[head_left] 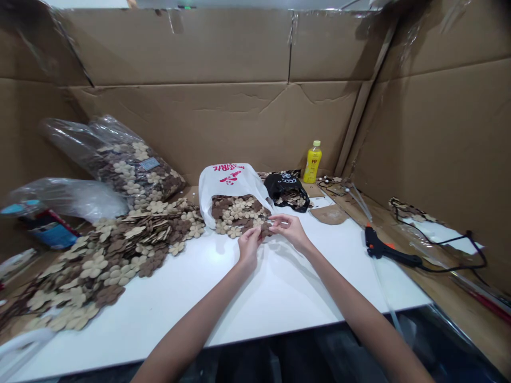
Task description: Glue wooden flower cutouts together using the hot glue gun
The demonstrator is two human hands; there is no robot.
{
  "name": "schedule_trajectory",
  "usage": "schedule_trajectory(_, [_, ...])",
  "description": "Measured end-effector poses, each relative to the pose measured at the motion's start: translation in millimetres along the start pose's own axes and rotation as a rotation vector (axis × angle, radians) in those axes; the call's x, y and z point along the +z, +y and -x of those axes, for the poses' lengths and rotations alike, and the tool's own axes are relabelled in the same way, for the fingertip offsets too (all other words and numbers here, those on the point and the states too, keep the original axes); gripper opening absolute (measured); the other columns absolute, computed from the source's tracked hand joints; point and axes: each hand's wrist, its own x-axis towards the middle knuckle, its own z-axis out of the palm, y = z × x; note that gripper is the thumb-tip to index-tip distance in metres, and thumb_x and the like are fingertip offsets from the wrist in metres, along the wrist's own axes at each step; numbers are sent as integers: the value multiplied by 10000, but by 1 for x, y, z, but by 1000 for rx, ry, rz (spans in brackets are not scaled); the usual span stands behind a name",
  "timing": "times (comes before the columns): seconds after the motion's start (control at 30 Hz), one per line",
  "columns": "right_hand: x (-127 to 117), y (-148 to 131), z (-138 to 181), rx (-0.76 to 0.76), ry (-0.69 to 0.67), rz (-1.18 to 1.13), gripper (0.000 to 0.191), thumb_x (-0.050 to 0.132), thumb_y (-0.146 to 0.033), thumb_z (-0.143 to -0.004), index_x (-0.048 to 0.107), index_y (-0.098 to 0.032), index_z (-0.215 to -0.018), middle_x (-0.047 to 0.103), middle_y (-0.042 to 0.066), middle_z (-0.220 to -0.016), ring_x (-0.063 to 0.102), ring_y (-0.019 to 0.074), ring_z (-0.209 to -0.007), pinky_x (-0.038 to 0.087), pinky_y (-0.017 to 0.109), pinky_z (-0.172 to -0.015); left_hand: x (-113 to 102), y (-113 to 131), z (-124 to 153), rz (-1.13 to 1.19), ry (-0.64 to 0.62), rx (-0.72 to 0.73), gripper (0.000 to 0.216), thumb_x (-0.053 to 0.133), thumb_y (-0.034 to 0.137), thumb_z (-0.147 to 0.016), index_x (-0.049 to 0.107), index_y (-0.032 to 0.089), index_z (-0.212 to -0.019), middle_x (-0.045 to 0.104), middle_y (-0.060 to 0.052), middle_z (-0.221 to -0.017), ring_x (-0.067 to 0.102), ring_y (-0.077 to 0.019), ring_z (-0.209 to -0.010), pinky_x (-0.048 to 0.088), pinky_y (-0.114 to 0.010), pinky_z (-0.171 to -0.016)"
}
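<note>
My left hand (249,246) and my right hand (289,231) meet at the white table's (303,287) middle, with their fingertips pinching a small brown flower-shaped cutout (265,230). Its exact outline is partly hidden by my fingers. Right behind my hands, a heap of beige and brown flower cutouts (233,211) spills from a white plastic bag (227,186) with pink print. A much wider spread of the same cutouts (115,260) covers the table to my left.
A clear bag of flower cutouts (136,170) lies at back left. A black bag (286,190) and a yellow bottle (312,163) stand behind my hands. A black hot glue gun (389,249) with an orange trigger and cord lies at right. Cardboard walls surround the table.
</note>
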Motion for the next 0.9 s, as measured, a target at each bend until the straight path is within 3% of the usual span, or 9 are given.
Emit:
schedule_trajectory(0.63, [4,3,-2,-75,72,186,313,719,-257,-521,606,-167,-798,581,0,-621,574,144,-584,489,278,-583,5,7,6,6,-38,-20,251,740,307,-535,626,130,-671,642,-42,-651,588,-128,-605,450,-247,-628])
schedule_trajectory(0.9, [7,3,2,-89,112,209,237,688,-253,-561,570,-163,-747,474,-44,-573,497,106,-510,428,234,-500,3,8,6,-45,-128,-16,318,780,238,-505,636,113,-759,662,-53,-716,607,-127,-655,442,-242,-668])
